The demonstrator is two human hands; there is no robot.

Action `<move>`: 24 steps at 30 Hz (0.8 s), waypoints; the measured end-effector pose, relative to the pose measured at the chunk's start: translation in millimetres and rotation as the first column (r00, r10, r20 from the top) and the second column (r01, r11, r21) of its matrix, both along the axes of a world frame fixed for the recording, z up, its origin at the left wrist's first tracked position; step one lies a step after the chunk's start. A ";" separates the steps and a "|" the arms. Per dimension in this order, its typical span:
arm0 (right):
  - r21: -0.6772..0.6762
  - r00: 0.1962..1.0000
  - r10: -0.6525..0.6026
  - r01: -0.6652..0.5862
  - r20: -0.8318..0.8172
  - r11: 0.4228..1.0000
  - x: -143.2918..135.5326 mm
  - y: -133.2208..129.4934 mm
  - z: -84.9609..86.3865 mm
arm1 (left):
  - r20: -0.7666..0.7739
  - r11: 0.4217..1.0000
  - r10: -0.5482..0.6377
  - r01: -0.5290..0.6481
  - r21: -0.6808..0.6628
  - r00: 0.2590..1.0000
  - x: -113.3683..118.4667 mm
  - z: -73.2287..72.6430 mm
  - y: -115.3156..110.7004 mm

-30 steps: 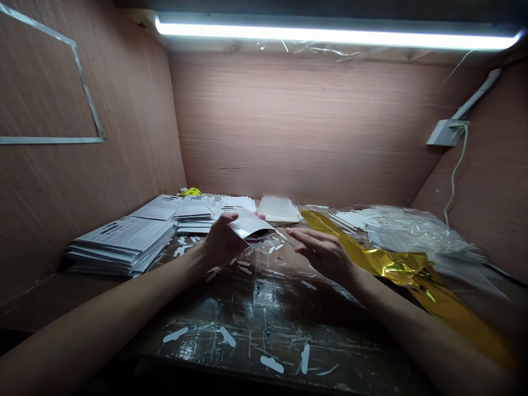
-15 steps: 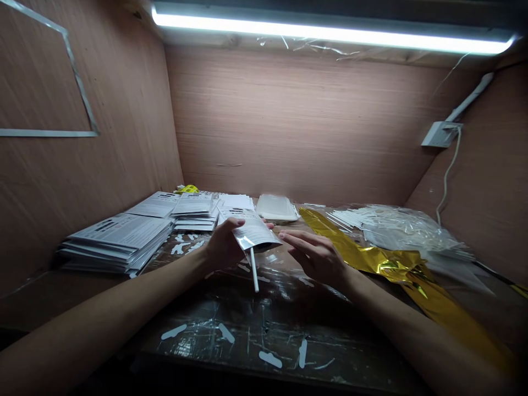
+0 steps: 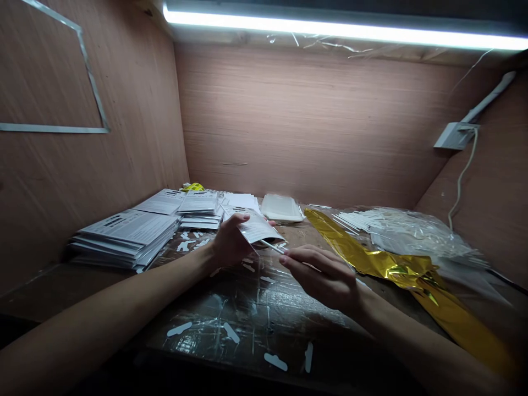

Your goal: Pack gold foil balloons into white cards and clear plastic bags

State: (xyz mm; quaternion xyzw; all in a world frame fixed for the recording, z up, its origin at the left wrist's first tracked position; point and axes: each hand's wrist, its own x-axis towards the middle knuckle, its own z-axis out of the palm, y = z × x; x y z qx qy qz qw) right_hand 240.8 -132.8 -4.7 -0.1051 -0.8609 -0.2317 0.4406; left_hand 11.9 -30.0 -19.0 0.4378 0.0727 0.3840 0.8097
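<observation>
White printed pkt [image 3: 259,226] in L hand [image 3: 231,242], clamped w/ thumb on top, held above table [image 3: 330,352] abt mid-view, near edge gaping & dark inside. Thin white stick [image 3: 271,246] in R hand [image 3: 322,275], pinched at fingertips [image 3: 284,258], far end at pkt's open edge; how far in, can't tell. To L, stacks of printed cards [image 3: 124,228], w/ yellow roll [image 3: 193,187] at back. Behind pkt, whitish tray [image 3: 281,208]. To R, gold foil strip [image 3: 375,261] running diag. past R hand, then loose white sticks [image 3: 348,221] next to clear plastic bag [image 3: 416,231]. White tabs [image 3: 275,361] scattered on table, some nr front edge. Overhead, lit tube lamp [image 3: 346,27]; on L wall [image 3: 136,126], pale tape [image 3: 53,130]; at R, white elec. box [image 3: 456,136] w/ cord [image 3: 458,188].
</observation>
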 end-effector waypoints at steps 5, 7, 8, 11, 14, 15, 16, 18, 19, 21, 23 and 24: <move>0.039 1.000 -0.024 0.024 -0.016 0.999 20.9 11.5 0.8 | 0.071 0.987 0.158 -0.158 0.002 0.985 -8.9 6.0 7.2; 0.023 0.997 -0.064 0.065 -0.030 0.998 24.3 15.4 1.8 | 0.076 0.975 0.220 -0.221 0.003 0.972 -10.8 8.8 8.0; 0.009 0.995 -0.090 0.090 -0.040 0.996 25.1 17.1 2.1 | 0.077 0.971 0.236 -0.237 0.005 0.969 -11.1 10.0 7.9; -0.046 0.986 -0.150 0.147 -0.071 0.988 25.5 22.0 1.1 | 0.060 0.974 0.224 -0.225 0.010 0.973 -10.2 11.9 6.1; -0.094 0.973 -0.214 0.206 -0.089 0.974 25.3 27.1 -3.7 | 0.040 0.983 0.182 -0.182 -0.006 0.982 -8.3 10.4 3.5; -0.105 0.966 -0.242 0.233 -0.092 0.967 25.1 28.7 -5.8 | 0.038 0.986 0.169 -0.169 -0.012 0.985 -7.2 9.3 2.4; -0.118 0.959 -0.270 0.259 -0.088 0.959 24.8 30.2 -7.9 | 0.039 0.988 0.152 -0.151 -0.014 0.988 -5.8 7.9 1.1; -0.150 0.948 -0.309 0.296 -0.075 0.943 23.2 32.2 -11.7 | 0.040 0.994 0.110 -0.110 -0.002 0.993 -1.8 5.0 -2.7; -0.165 0.944 -0.322 0.307 -0.070 0.937 22.0 32.6 -13.3 | 0.039 0.996 0.089 -0.089 0.010 0.995 0.7 3.5 -4.9; -0.183 0.941 -0.334 0.318 -0.063 0.930 18.8 32.3 -15.0 | 0.033 0.998 0.059 -0.060 0.031 0.998 5.9 0.9 -9.5; -0.196 0.936 -0.346 0.328 -0.066 0.924 16.0 30.8 -14.7 | 0.023 0.998 0.048 -0.049 0.036 0.999 9.7 -0.5 -12.8; -0.212 0.934 -0.351 0.330 -0.068 0.920 15.2 29.8 -13.7 | 0.018 0.999 0.042 -0.042 0.032 0.999 10.6 -0.7 -13.7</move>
